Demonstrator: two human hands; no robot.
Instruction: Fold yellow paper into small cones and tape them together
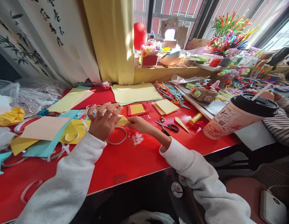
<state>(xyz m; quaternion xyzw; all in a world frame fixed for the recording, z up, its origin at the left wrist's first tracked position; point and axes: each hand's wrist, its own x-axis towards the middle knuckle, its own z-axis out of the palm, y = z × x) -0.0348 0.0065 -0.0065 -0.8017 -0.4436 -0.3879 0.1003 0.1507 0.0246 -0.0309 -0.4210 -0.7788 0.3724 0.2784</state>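
Note:
A small piece of yellow paper point(123, 121) is between my two hands over the red table. My right hand point(139, 124) pinches its right edge. Close to the paper's left side, my left hand point(104, 120) has its fingers bent and spread apart, with no firm grip showing. Just below them lies a white ring point(116, 143), beside a heap of pale paper shreds point(137, 138). Black-handled scissors point(167, 127) rest to the right of my right hand, along with a folded yellow paper point point(182, 124). Behind the hands sits a yellow square on red paper point(137, 109).
Stacked yellow sheets point(136, 93) lie at the back. Coloured papers point(45, 128) and plastic bags cover the left side. A large drink cup point(237, 116) stands near the right edge, by a glue stick point(195, 118). Another person's striped sleeve point(281, 124) is at far right.

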